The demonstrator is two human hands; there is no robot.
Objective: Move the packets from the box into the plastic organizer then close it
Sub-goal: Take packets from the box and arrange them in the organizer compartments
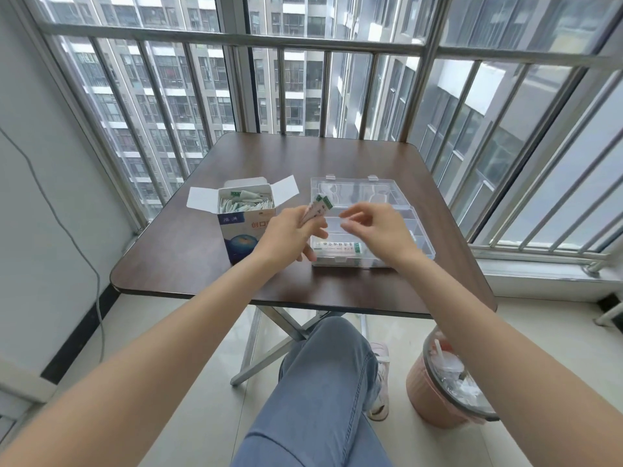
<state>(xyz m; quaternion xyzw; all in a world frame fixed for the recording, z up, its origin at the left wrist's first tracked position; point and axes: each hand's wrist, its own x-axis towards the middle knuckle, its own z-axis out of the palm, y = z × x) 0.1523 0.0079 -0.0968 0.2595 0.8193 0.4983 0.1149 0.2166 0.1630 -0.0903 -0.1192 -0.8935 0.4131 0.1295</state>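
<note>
An open blue and white cardboard box (240, 230) stands left of centre on the table, with several white and green packets (242, 203) inside. To its right lies a clear plastic organizer (423, 246), its lid folded back flat. A white tube (337, 248) lies in its near compartment. My left hand (286, 235) pinches a small bunch of packets (318, 207) between the box and the organizer. My right hand (374, 227) hovers above the organizer, fingers loosely curled, holding nothing.
The brown table (303, 163) stands against a barred window with a railing (236, 38) behind. A pink waste bin (445, 385) sits on the floor at the right. My crossed legs in jeans (320, 399) are below the table's near edge.
</note>
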